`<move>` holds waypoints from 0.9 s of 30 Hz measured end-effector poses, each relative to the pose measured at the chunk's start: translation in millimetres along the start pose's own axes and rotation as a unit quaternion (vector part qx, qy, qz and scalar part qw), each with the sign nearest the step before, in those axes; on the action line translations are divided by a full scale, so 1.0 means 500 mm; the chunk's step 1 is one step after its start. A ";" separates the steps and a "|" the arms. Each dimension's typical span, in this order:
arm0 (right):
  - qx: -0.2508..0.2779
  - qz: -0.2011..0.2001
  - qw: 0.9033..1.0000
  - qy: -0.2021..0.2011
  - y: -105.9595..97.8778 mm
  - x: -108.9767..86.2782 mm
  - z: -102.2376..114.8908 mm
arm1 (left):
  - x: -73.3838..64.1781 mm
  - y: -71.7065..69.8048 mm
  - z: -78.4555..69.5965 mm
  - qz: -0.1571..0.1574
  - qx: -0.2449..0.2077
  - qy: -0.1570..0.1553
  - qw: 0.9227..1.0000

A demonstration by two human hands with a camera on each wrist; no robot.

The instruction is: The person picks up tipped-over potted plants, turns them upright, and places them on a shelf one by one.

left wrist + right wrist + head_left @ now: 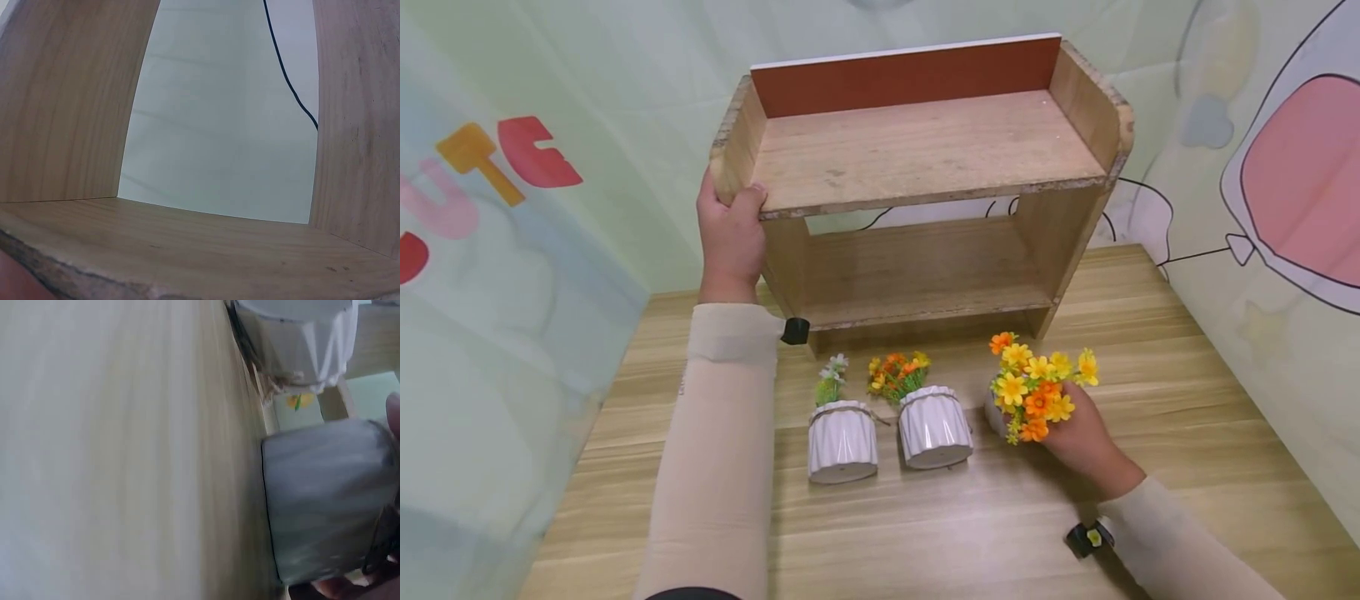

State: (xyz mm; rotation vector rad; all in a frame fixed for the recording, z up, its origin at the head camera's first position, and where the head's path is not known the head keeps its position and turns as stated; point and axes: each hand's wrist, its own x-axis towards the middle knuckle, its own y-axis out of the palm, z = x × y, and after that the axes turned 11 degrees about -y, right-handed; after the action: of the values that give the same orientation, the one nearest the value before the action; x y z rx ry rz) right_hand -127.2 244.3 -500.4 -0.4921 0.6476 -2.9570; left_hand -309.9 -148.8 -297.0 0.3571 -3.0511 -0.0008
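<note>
My left hand point(732, 237) grips the left side panel of a two-tier wooden shelf point(925, 154), thumb over the upper board's front corner. The left wrist view looks between its boards, with a side panel point(250, 256) across the bottom. My right hand point(1086, 437) holds a potted artificial plant with yellow and orange flowers point(1037, 392). Its smooth pale pot point(331, 500) is upright, base close over the table, fingers around it in the right wrist view. To its left, two fluted white flowerpots lie tipped over: one with orange flowers point(936, 429), one with white flowers point(842, 442).
The shelf stands at the back of a wood-grain table point(925, 542), near a printed backdrop point(587, 67). A reddish-brown back strip point(910, 79) rises behind the upper board. The tipped pots lie just in front of the shelf, flowers toward it.
</note>
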 end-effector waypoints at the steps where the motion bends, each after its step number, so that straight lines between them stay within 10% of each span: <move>1: -0.004 -0.007 1.000 0.006 0.003 -0.002 0.003 | 0.000 0.000 0.000 0.000 -0.001 0.000 1.000; 27: -0.018 -0.098 0.995 0.020 0.055 -0.010 0.022 | 0.003 0.000 0.004 -0.001 0.003 0.000 1.000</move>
State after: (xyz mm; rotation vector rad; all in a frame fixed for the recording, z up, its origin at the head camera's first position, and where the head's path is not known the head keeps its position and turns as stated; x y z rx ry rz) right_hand -118.6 215.5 -504.2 -0.5308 0.6964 -3.1503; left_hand -311.5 -149.0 -298.7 0.3615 -3.0518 0.0086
